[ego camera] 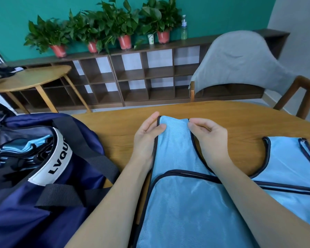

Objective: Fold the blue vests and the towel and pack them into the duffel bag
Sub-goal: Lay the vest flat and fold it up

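Head view, near to far. A blue vest (195, 203) of thin, sheeny mesh-like fabric, edged in dark piping, lies flat on the wooden table (222, 113), its body nearest the viewer and one shoulder strap reaching away. The left hand (147, 136) pinches the far left corner of that strap, thumb on top and fingers partly extended beneath; the right hand (208, 135) pinches the far right corner with curled fingertips. The vest's other strap spreads to the right. To the left stands the open navy duffel bag (34, 176), woven nylon with black webbing handles and a white lettered band; folded blue fabric already lies inside. No towel can be identified. Likely hazards: the slick cloth may slip from so light a pinch, or the strap may be laid askew so that the fold wrinkles; the vest's near edge appears to overhang the table and could drag the garment off. Beyond: a grey upholstered chair (240, 63), cubby shelving (150, 74), potted plants (104, 27).
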### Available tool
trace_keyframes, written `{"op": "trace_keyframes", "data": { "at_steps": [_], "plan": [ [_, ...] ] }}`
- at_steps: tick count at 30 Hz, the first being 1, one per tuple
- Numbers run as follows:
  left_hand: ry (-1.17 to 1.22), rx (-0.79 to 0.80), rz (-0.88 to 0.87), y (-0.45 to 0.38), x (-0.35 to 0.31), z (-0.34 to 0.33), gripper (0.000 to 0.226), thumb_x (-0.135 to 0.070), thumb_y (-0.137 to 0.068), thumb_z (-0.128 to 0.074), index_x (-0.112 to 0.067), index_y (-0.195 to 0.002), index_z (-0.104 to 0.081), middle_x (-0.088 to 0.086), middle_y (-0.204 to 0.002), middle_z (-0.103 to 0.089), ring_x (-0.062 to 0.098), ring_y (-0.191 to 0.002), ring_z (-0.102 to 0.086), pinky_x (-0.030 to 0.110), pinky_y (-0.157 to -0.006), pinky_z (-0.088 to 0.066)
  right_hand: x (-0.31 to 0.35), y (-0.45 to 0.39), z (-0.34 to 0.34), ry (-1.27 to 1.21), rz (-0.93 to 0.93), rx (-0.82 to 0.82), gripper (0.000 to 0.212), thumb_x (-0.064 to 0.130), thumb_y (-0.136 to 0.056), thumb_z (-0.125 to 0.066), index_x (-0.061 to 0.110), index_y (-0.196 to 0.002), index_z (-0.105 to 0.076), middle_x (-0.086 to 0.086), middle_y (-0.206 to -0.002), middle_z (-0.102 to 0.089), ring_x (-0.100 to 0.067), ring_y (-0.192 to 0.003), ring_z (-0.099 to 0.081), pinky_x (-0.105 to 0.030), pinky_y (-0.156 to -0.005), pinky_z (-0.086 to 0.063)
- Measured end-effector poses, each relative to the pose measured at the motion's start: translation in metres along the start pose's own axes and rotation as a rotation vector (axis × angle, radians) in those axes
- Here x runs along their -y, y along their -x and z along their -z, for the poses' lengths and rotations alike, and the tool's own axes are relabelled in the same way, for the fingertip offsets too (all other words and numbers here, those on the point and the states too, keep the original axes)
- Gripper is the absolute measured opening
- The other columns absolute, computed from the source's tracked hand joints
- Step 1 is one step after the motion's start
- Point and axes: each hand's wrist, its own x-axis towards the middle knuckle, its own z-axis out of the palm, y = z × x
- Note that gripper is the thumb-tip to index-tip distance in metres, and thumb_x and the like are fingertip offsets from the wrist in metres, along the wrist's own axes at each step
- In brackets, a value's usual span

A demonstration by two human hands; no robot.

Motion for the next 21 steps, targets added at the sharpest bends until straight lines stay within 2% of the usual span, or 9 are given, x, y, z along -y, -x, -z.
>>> {"op": "trace_keyframes", "data": {
  "at_steps": [5,8,14,17,19,21],
  "plan": [
    [0.014,-0.061,0.000,-0.004,0.001,0.002,0.044,0.006,-0.085,-0.071,-0.013,-0.125,-0.070,0.006,-0.122,-0.071,0.023,-0.111,-0.070,0.037,-0.095,-0.057,-0.006,-0.001,0.001,0.131,0.093,-0.024,0.012,0.011,-0.089,-0.076,0.015,-0.099,-0.077,0.004,-0.103,-0.075,-0.003,-0.093,-0.070,-0.013,-0.083,-0.052],
    [0.000,-0.024,0.024,-0.009,0.003,0.005,0.040,0.003,-0.089,-0.068,-0.014,-0.126,-0.069,0.011,-0.124,-0.070,0.026,-0.114,-0.068,0.039,-0.099,-0.055,-0.007,-0.001,0.000,0.164,0.112,-0.020,0.012,0.011,-0.089,-0.075,0.016,-0.100,-0.077,0.004,-0.105,-0.074,-0.001,-0.093,-0.070,-0.012,-0.081,-0.051],
    [0.019,0.133,0.101,-0.011,0.000,0.006,0.039,0.000,-0.096,-0.057,-0.017,-0.130,-0.065,0.014,-0.117,-0.072,0.026,-0.106,-0.070,0.032,-0.088,-0.058,-0.003,0.002,-0.001,0.139,0.118,0.094,0.026,-0.003,-0.093,-0.062,0.017,-0.102,-0.076,0.004,-0.112,-0.071,0.001,-0.096,-0.067,-0.010,-0.083,-0.048],
    [-0.011,0.103,0.085,-0.013,0.001,0.006,0.036,-0.001,-0.095,-0.060,-0.016,-0.126,-0.069,0.012,-0.107,-0.073,0.022,-0.096,-0.069,0.032,-0.085,-0.058,-0.001,0.003,-0.002,0.136,0.120,0.113,0.031,-0.005,-0.093,-0.058,0.020,-0.097,-0.077,0.008,-0.112,-0.071,0.004,-0.101,-0.065,-0.008,-0.084,-0.046],
    [-0.014,0.063,0.080,-0.015,0.003,0.007,0.032,-0.003,-0.094,-0.063,-0.015,-0.123,-0.071,0.011,-0.107,-0.074,0.021,-0.095,-0.069,0.031,-0.082,-0.058,-0.001,0.003,-0.002,0.139,0.115,0.111,0.031,-0.003,-0.093,-0.058,0.021,-0.097,-0.077,0.009,-0.111,-0.072,0.005,-0.100,-0.065,-0.008,-0.084,-0.046],
    [-0.033,0.041,0.070,-0.017,0.003,0.008,0.029,-0.005,-0.095,-0.063,-0.015,-0.121,-0.072,0.012,-0.113,-0.074,0.021,-0.097,-0.069,0.030,-0.081,-0.058,-0.001,0.003,-0.001,0.145,0.086,0.115,0.032,-0.002,-0.094,-0.057,0.023,-0.100,-0.076,0.012,-0.106,-0.073,0.006,-0.089,-0.065,-0.007,-0.077,-0.046]
  ]
}}
